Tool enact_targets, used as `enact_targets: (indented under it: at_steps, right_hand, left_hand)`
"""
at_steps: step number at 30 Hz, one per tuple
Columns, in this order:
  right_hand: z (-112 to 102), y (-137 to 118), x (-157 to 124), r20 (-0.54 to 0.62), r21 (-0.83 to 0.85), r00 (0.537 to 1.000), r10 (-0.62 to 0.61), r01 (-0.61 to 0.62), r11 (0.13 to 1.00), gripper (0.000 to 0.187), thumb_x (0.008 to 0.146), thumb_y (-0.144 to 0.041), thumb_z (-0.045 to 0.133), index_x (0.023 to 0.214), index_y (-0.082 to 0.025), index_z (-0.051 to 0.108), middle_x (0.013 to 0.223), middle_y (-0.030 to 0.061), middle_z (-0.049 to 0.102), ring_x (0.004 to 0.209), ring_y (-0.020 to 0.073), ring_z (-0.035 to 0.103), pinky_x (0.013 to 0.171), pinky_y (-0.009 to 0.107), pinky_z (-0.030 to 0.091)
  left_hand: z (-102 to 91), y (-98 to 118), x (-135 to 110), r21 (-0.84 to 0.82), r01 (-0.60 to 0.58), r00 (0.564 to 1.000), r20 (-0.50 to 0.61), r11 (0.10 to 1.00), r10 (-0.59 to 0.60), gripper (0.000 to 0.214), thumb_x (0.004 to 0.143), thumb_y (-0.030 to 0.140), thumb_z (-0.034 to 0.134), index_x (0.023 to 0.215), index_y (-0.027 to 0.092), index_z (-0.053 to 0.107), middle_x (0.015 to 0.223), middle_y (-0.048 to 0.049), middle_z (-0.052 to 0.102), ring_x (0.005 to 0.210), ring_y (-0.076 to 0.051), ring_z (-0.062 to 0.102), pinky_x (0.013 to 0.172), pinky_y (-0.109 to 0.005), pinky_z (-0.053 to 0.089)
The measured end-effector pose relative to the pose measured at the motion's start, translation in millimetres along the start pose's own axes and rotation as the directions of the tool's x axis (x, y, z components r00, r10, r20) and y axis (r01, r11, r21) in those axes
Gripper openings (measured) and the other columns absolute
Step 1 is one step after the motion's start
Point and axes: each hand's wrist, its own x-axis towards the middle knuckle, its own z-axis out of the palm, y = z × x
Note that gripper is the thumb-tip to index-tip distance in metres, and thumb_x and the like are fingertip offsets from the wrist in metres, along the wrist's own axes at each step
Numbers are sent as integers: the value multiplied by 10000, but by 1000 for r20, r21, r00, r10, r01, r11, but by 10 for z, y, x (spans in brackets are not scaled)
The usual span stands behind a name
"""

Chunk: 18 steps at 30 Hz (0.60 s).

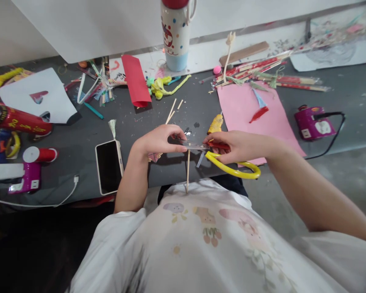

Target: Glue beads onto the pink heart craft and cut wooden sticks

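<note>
My right hand (236,145) grips a pair of scissors (239,171) with a yellow loop handle; a red part shows inside my fingers. The blades point left, towards my left hand (163,140), whose thumb and curled fingers close round their far end. A thin wooden stick (188,171) runs from the blades, beside my left thumb tip, down towards my shirt. Whether my left fingers also pinch the stick is hard to see. Under my left hand lies a small patterned piece (154,157), partly covered. Short sticks (171,112) lie just beyond.
A phone (109,167) lies left of my hands. Pink paper (259,110) and a yellow tube-like piece (216,123) are on the right. A tall bottle (175,40) stands at the back. Purple box with cable (315,122), red can (21,120) and thread spool (40,154) stand farther out.
</note>
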Motion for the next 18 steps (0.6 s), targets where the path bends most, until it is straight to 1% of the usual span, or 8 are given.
enact_targets:
  at_steps: [6, 12, 16, 18]
  right_hand:
    - [-13, 26, 14, 23, 6, 999, -27, 27, 1000, 519, 796, -450, 589, 1248, -197, 555, 866, 39, 672, 720, 178, 595, 625, 279, 437]
    - [-8, 61, 35, 37, 22, 997, -68, 67, 998, 507, 802, -448, 588, 1240, -195, 550, 856, 37, 660, 715, 176, 588, 626, 281, 445]
    - [-12, 30, 32, 34, 15, 999, -31, 30, 999, 506, 793, -438, 586, 1235, -197, 550, 863, 37, 664, 709, 177, 591, 618, 281, 449]
    - [-28, 3, 12, 25, 2, 1000, 4, -4, 1000, 511, 789, -429, 578, 1242, -194, 545, 880, 41, 672, 700, 179, 594, 615, 286, 448]
  left_hand:
    - [2, -25, 16, 31, -39, 999, 5, 999, 39, 443, 748, 567, 682, 930, 165, 650, 976, -69, 679, 873, -158, 627, 793, -270, 504]
    - [-8, -8, 15, 41, -46, 999, 3, 998, 46, 453, 739, 586, 678, 905, 166, 644, 970, -70, 653, 847, -157, 609, 773, -274, 511]
    - [-5, -21, 24, 25, -14, 1000, 27, 1000, 13, 454, 747, 583, 672, 938, 172, 653, 972, -70, 677, 887, -171, 618, 821, -296, 504]
    - [6, -24, 25, 47, -31, 999, 11, 998, 30, 457, 771, 587, 649, 975, 178, 662, 1020, -77, 676, 952, -187, 616, 881, -319, 494]
